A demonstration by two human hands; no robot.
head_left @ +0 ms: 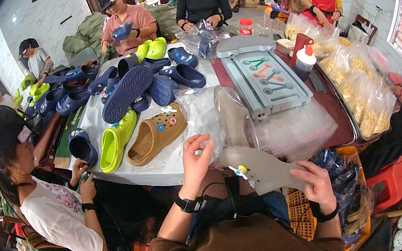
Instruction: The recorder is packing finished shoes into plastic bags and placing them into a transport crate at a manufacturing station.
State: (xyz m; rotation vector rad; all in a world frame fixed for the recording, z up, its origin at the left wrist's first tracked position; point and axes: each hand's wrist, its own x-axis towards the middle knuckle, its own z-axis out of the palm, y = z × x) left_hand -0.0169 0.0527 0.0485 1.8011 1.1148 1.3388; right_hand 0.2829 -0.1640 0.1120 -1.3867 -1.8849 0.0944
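Note:
My right hand (pixel 318 183) is closed on the end of a smoky-grey, shoe-shaped plastic piece (pixel 271 169), held tilted above my lap. A white and yellow charm (pixel 241 170) sits on its edge. My left hand (pixel 197 158) is raised at the table edge, thumb and fingers pinched together; whatever lies between them is too small to make out. A similar grey piece (pixel 232 116) lies on the table beside crumpled clear plastic (pixel 199 113). Left of my left hand stand a tan clog (pixel 154 141) with charms and a lime-green clog (pixel 117 142).
Navy clogs (pixel 127 93) are piled on the white-covered table. A grey plastic case (pixel 264 78), clear bags (pixel 294 133) and a glue bottle (pixel 305 59) are at the right. Orange crates (pixel 302 214) stand by my right knee. A co-worker (pixel 56 212) sits close on the left; others work across the table.

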